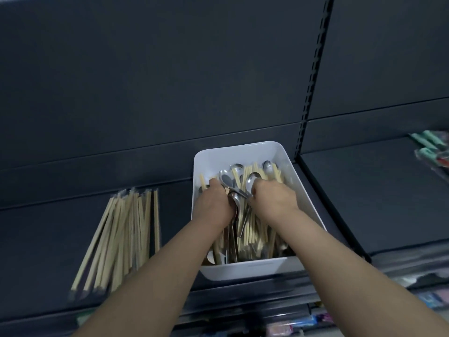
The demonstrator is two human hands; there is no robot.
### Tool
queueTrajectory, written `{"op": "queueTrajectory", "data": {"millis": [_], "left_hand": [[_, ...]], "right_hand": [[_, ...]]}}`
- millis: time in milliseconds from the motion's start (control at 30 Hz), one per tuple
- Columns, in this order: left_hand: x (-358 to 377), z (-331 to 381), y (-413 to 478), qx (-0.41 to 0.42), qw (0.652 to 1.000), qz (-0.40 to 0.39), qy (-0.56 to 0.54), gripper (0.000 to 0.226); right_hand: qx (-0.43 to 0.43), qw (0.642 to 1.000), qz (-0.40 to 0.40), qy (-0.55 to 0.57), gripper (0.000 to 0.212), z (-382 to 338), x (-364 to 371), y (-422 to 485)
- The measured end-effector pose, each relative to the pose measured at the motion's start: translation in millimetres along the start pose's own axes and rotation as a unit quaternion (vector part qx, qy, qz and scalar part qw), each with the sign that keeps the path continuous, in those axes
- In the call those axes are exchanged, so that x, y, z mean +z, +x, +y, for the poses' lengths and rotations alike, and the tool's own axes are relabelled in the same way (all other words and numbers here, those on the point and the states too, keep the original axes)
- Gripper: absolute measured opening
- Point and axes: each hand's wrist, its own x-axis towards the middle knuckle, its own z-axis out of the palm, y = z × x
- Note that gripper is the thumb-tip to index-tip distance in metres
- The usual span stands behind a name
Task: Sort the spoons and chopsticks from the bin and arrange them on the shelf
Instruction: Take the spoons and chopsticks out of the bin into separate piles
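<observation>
On the dark shelf (48, 227), a white bin (243, 269) stands just right of centre, against the slotted upright (308, 93). It holds a mixed heap of metal spoons (227, 180) and pale wooden chopsticks (252, 237), lying mostly lengthways and interleaved.

Both hands are inside the bin. The left hand (213, 203) is at the left side of the heap, knuckles up, fingers curled down among the utensils. The right hand (274, 198) is beside it, fingers likewise curled downward, with its thumb close to a spoon handle. The fingertips are buried, so it cannot be told what either hand actually grips.

Left of the bin and apart from it, a bundle of sorted chopsticks (121, 234) lies fanned on the shelf. No spoons are seen laid out.

Assessment: the step in hand is separating and gathering items within the bin. Sorting appears partly done for chopsticks and not yet begun for spoons.

The next move calls for a firm hold on one kind only. It also calls for a lift clear of the tangle without dragging neighbours out, and placement in its own group on the shelf.

Packaged items with teal handles (430, 147) lie in the neighbouring bay.
</observation>
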Motion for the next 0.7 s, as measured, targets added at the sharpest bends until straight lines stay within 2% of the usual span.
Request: {"op": "queueTrajectory", "data": {"millis": [67,133,233,267,300,333,400,500,600,700], "left_hand": [[-5,-1,0,0.002,1.0,-0.005,-0.002,0.031],[-7,1,0,0.016,0.998,-0.027,0.048,0.024],[-3,3,-1,0.037,0.981,-0.11,0.153,0.015],[0,3,-2,0.036,0.977,-0.129,0.166,0.006],[4,3,-1,0.023,0.976,-0.137,0.17,0.01],[5,4,-2,0.011,0.978,-0.137,0.16,0.016],[7,4,-1,-0.006,0.986,-0.108,0.13,0.014],[10,2,-1,-0.007,0.997,-0.055,0.055,0.036],[11,2,-3,-0.022,0.999,-0.042,-0.022,0.031],[9,2,-4,-0.042,0.997,-0.035,-0.049,0.025]], "right_hand": [[0.004,0.999,-0.031,-0.011,0.023,-5,3,5],[0.011,0.997,-0.077,-0.009,0.021,-2,4,8],[0.017,0.993,-0.119,0.013,0.017,10,-4,5],[0.018,0.992,-0.122,0.028,0.018,14,-9,2],[0.017,0.992,-0.122,0.04,0.019,19,-14,-3],[0.016,0.992,-0.116,0.047,0.018,23,-19,-9],[0.018,0.994,-0.092,0.049,0.017,29,-25,-19],[0.025,0.995,-0.08,0.048,0.019,32,-23,-30],[0.02,0.995,-0.099,0.027,0.017,29,-16,-34],[0.01,0.995,-0.101,0.016,0.011,27,-11,-35]]}}
